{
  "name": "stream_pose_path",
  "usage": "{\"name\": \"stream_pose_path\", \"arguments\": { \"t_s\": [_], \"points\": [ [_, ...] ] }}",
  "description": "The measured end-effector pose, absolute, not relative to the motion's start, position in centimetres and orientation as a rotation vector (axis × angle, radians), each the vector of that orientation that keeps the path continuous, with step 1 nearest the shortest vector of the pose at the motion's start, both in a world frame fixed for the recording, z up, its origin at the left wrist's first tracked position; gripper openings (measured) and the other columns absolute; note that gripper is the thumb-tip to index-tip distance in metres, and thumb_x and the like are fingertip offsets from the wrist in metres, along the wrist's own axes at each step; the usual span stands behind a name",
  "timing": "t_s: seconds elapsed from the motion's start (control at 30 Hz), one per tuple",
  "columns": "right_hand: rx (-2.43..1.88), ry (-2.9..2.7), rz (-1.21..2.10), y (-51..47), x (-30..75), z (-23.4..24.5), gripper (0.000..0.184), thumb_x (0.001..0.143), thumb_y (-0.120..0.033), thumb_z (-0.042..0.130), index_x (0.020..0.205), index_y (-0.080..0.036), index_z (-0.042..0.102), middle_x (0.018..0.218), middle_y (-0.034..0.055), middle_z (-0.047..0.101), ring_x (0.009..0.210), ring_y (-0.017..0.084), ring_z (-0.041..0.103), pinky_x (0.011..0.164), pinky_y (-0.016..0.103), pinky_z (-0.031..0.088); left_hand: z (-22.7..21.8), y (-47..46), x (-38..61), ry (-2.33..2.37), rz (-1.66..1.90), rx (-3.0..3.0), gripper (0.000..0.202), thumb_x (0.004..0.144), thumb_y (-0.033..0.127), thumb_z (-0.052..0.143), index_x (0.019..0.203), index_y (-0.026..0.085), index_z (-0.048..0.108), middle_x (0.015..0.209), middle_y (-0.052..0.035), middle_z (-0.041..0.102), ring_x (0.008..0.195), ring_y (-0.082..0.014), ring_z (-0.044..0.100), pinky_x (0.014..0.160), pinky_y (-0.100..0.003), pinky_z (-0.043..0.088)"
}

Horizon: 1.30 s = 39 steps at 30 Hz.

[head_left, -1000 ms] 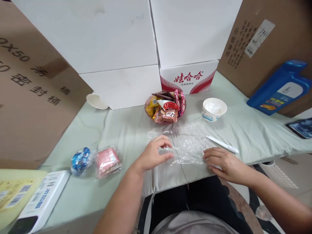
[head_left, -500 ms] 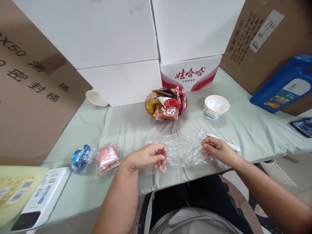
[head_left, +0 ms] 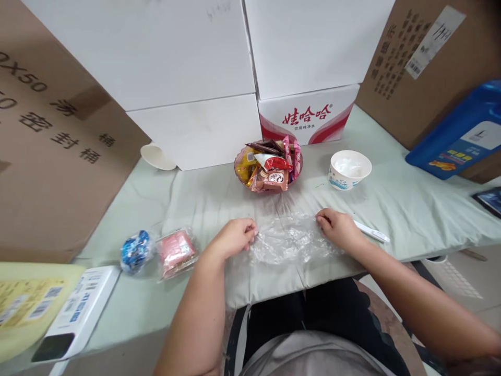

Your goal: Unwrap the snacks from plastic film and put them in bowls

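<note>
The clear plastic [head_left: 287,243] lies crumpled on the worktop [head_left: 211,201] between the hands; whether it is a bag or a single sheet, I cannot tell. The left hand [head_left: 235,237] has its grip pressed together, seemingly pinching the near-left edge, and the right hand [head_left: 337,228] seems to pinch the far-right edge in the same way. As I judge it, the handling is at an early stage: the plastic is held at both sides but not smooth, and nothing shows inside it. Just beyond is a bowl [head_left: 238,176] heaped with yellow, brown, red and pink snack packets. To its right, a paper cup [head_left: 340,183] holds something white, too blurred to name. Near the right hand lies a white stick [head_left: 373,232]. Well to the left, a blue bundle [head_left: 135,252] and a pink packet [head_left: 176,253] each sit inside clear wrapping
</note>
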State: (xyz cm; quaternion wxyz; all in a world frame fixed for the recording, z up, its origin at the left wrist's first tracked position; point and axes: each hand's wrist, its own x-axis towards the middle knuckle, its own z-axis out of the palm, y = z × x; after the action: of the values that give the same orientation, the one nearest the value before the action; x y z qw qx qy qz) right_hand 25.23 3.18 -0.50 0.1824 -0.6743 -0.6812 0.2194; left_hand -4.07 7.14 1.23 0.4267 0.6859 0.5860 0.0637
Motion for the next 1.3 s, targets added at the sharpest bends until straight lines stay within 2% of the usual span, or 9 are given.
{"name": "stream_pose_path", "arguments": {
  "t_s": [0.13, 0.4, 0.6, 0.77, 0.9, 0.97, 1.07, 1.13, 1.3],
  "points": [
    [-1.989, -2.087, 0.302, 3.5, 25.6, -0.5, 0.027, 0.095, -0.027, 0.039, 0.097, -0.020, 0.065, 0.101, 0.0083, 0.071, 0.086, 0.023, 0.066, 0.072, 0.031, 0.044, 1.9, 6.6, -4.1, 1.313, 0.000, 1.581, 0.014, 0.074, 0.032, 0.054, 0.074, 0.018, 0.057, 0.062, 0.0021, 0.062, 0.044, -0.0112, 0.053, 0.049, -0.024, 0.041],
    [-1.828, -1.961, 0.303, 3.8, 25.9, -0.9, 0.026, 0.093, -0.027, 0.040, 0.101, -0.021, 0.065, 0.099, 0.0064, 0.072, 0.090, 0.022, 0.066, 0.080, 0.033, 0.047, 2.0, 7.0, -4.8, 1.453, 0.192, 1.722, 0.013, 0.076, 0.032, 0.053, 0.078, 0.020, 0.058, 0.066, 0.0021, 0.060, 0.054, -0.0141, 0.058, 0.054, -0.025, 0.044],
    [-1.966, -2.070, 0.232, 5.0, 24.6, -1.8, 0.025, 0.095, -0.031, 0.043, 0.104, -0.020, 0.063, 0.098, 0.0071, 0.071, 0.084, 0.022, 0.066, 0.069, 0.031, 0.043, 2.0, 7.5, -5.0, 1.703, 0.109, 1.828, 0.012, 0.079, 0.033, 0.056, 0.076, 0.021, 0.058, 0.063, 0.0008, 0.061, 0.056, -0.0164, 0.058, 0.054, -0.026, 0.039],
    [-2.039, -2.174, 0.072, 4.8, 23.9, -2.3, 0.029, 0.099, -0.032, 0.036, 0.106, -0.019, 0.061, 0.100, 0.0087, 0.069, 0.080, 0.022, 0.065, 0.060, 0.031, 0.037, 2.2, 7.2, -4.4, 2.242, 0.374, 1.974, 0.018, 0.079, 0.034, 0.063, 0.092, 0.021, 0.062, 0.090, -0.0067, 0.065, 0.083, -0.0246, 0.063, 0.069, -0.032, 0.045],
    [-2.060, -2.206, 0.007, 4.5, 23.4, -2.6, 0.031, 0.099, -0.032, 0.033, 0.107, -0.019, 0.060, 0.100, 0.0096, 0.069, 0.078, 0.022, 0.065, 0.058, 0.030, 0.035, 1.1, 5.6, -1.6, 1.767, 0.756, 2.360, 0.018, 0.091, 0.028, 0.050, 0.096, 0.021, 0.066, 0.098, -0.0073, 0.066, 0.098, -0.0222, 0.062, 0.089, -0.034, 0.047],
    [-2.048, -2.232, -0.010, 4.6, 23.6, -2.7, 0.032, 0.100, -0.032, 0.033, 0.107, -0.019, 0.060, 0.099, 0.0095, 0.068, 0.078, 0.022, 0.065, 0.058, 0.030, 0.035, 0.0, 4.9, 0.1, 1.341, 0.585, 2.522, 0.030, 0.090, 0.037, 0.055, 0.115, 0.022, 0.063, 0.121, -0.0092, 0.064, 0.119, -0.0254, 0.055, 0.103, -0.040, 0.042],
    [-2.060, -2.234, -0.030, 5.2, 24.9, -2.0, 0.031, 0.099, -0.033, 0.035, 0.108, -0.019, 0.061, 0.099, 0.0099, 0.068, 0.076, 0.022, 0.065, 0.059, 0.031, 0.036, -1.5, 4.4, 1.6, 1.089, 0.226, 2.603, 0.075, 0.081, 0.059, 0.063, 0.144, 0.023, 0.041, 0.155, -0.0118, 0.035, 0.146, -0.0328, 0.024, 0.118, -0.052, 0.019],
    [-2.130, -2.125, -0.113, 5.6, 25.9, -1.0, 0.030, 0.098, -0.031, 0.038, 0.109, -0.017, 0.062, 0.102, 0.0128, 0.068, 0.082, 0.025, 0.065, 0.063, 0.033, 0.040, -2.0, 4.4, 1.7, 1.089, 0.100, 2.600, 0.089, 0.078, 0.067, 0.061, 0.149, 0.023, 0.033, 0.160, -0.0128, 0.023, 0.149, -0.0338, 0.012, 0.120, -0.054, 0.009],
    [-1.792, -2.194, -0.156, 3.9, 25.2, 0.1, 0.037, 0.098, -0.034, 0.040, 0.115, -0.012, 0.064, 0.115, 0.0166, 0.066, 0.110, 0.030, 0.058, 0.093, 0.041, 0.043, -1.7, 4.6, 1.5, 1.126, 0.005, 2.574, 0.096, 0.076, 0.070, 0.062, 0.152, 0.021, 0.028, 0.161, -0.0122, 0.019, 0.150, -0.0339, 0.009, 0.120, -0.054, 0.007]
  ]
}}
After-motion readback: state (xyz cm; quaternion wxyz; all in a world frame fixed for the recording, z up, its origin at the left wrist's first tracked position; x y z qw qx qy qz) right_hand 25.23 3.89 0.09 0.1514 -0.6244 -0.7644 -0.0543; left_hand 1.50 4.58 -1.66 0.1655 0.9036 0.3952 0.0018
